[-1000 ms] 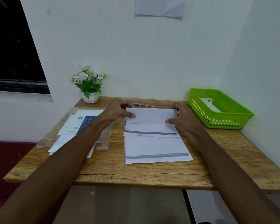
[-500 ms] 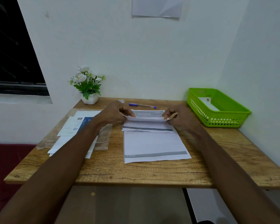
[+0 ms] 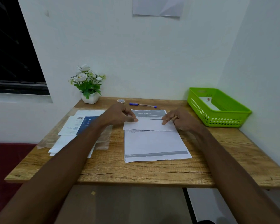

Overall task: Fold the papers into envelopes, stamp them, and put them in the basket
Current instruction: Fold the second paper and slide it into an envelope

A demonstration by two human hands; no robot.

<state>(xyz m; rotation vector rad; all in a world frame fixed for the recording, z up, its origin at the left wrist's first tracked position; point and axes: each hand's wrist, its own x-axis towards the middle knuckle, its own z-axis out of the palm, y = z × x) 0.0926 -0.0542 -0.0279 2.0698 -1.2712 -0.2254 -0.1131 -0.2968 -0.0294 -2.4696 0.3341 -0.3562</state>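
While both hands pinch, paper [image 3: 149, 125] between left hand [image 3: 120, 116], right hand [image 3: 180, 118]

Left forearm [image 3: 81, 147] hides part of the paper stack [image 3: 86, 125].
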